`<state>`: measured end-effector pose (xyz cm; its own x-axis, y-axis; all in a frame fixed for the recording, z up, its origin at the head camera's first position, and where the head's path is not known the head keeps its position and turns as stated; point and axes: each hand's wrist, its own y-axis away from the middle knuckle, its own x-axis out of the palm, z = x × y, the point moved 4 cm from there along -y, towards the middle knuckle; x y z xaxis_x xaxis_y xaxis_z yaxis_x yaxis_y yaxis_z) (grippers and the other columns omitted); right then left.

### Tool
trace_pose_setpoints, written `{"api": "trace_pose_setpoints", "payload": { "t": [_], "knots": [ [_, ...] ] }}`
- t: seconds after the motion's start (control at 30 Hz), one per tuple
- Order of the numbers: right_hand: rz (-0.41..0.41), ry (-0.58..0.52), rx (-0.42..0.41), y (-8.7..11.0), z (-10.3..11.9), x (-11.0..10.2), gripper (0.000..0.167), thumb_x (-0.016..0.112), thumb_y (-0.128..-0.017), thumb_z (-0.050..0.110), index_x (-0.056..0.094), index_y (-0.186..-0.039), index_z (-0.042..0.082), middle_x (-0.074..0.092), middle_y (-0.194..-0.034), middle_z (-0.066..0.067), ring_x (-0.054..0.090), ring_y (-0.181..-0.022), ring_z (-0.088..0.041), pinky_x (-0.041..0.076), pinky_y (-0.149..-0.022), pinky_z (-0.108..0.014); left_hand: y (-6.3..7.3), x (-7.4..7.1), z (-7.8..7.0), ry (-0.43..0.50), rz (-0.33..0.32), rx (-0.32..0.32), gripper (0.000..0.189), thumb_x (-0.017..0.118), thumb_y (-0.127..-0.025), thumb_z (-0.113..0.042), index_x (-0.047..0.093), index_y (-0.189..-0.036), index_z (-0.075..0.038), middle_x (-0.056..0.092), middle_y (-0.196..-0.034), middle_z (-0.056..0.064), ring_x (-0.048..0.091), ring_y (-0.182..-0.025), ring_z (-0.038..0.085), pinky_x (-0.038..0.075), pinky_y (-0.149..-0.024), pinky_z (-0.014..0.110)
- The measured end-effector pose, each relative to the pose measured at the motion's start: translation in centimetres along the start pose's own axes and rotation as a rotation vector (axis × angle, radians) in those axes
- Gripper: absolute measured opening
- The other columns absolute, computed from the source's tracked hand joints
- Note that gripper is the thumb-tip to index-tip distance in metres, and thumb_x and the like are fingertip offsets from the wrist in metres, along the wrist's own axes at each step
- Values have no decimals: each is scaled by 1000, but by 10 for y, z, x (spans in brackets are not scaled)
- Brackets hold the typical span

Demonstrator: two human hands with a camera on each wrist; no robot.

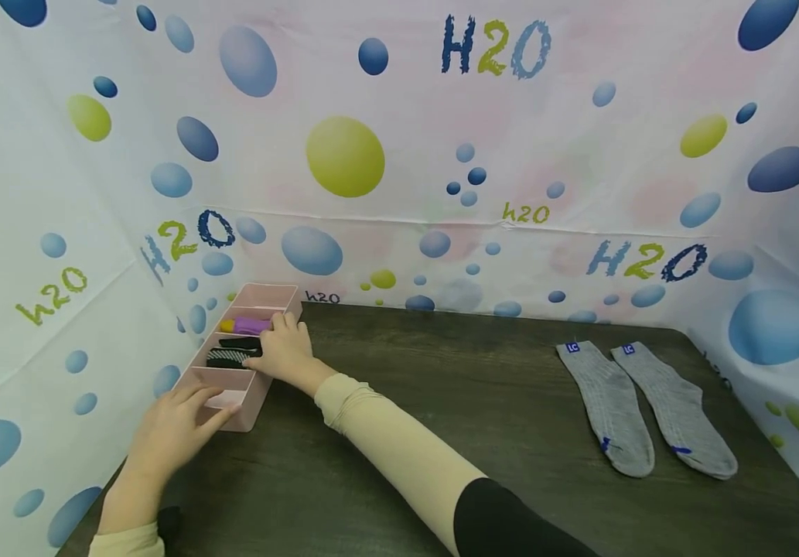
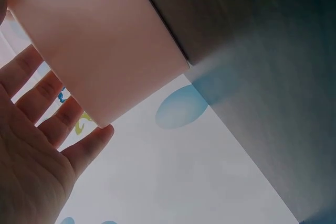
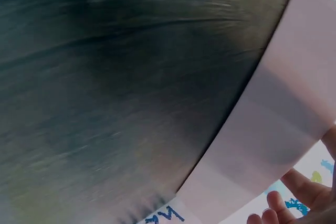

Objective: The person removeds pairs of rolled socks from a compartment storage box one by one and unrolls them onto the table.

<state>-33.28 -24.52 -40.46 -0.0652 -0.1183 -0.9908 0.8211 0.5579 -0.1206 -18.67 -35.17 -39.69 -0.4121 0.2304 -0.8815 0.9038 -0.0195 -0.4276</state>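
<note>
A pink divided organizer box (image 1: 254, 410) stands at the left of the table. One compartment holds a black item (image 1: 235, 343) and a black item with white stripes (image 1: 227, 357); farther back lie a purple item (image 1: 251, 326) and a yellow one (image 1: 227, 326). My left hand (image 1: 172, 433) spans the near end, its spread fingers (image 2: 55, 121) at the rim in the left wrist view. Over the box's right wall reaches my right hand (image 1: 288, 352), thumb beside the striped item and fingers near the purple one. Its fingers (image 3: 307, 190) show past the rim in the right wrist view.
Two grey socks (image 1: 611, 410) with blue tags lie side by side on the right of the dark wooden table (image 1: 406, 433). A white sheet (image 1: 406, 100) with coloured bubbles and "H2O" prints walls the table at the back and both sides.
</note>
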Motion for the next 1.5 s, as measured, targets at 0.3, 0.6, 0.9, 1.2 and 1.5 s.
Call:
{"api": "trace_pose_setpoints", "payload": {
  "t": [0.3, 0.6, 0.9, 1.2, 1.5],
  "knots": [
    [77, -118, 48, -9, 4, 3, 38, 68, -78, 65, 65, -90, 29, 42, -111, 8, 34, -105, -11, 32, -84, -25, 0, 4, 4, 17, -29, 8, 46, 78, -78, -41, 72, -104, -2, 71, -103, 21, 64, -91, 48, 48, -80, 62],
    [143, -78, -6, -20, 10, -1, 33, 72, -78, 61, 65, -80, 29, 42, -123, 7, 32, -115, -12, 32, -95, -28, 0, 2, 4, 13, -2, -15, 47, 77, -80, -41, 72, -105, -2, 70, -106, 23, 63, -96, 50, 46, -83, 64],
    [168, -38, -1, -27, 16, 8, 22, 73, -80, 52, 67, -80, 31, 42, -116, 7, 32, -111, -12, 29, -88, -27, 1, 2, 2, 18, -34, 2, 45, 78, -78, -40, 72, -103, -3, 71, -104, 20, 64, -92, 47, 48, -81, 62],
    [130, -7, -38, -31, 17, 10, 26, 73, -79, 55, 72, -91, 32, 43, -123, 8, 35, -114, -12, 32, -92, -27, 1, 3, 3, 26, -14, -19, 46, 77, -80, -41, 72, -105, -3, 70, -106, 20, 63, -94, 47, 46, -82, 62],
    [78, 20, -107, -30, 16, 9, 29, 72, -79, 59, 68, -81, 31, 44, -125, 9, 36, -113, -10, 34, -96, -26, 2, 3, 1, 25, -19, -28, 45, 79, -78, -39, 72, -104, -3, 70, -106, 20, 63, -92, 48, 46, -83, 62]
  ]
}}
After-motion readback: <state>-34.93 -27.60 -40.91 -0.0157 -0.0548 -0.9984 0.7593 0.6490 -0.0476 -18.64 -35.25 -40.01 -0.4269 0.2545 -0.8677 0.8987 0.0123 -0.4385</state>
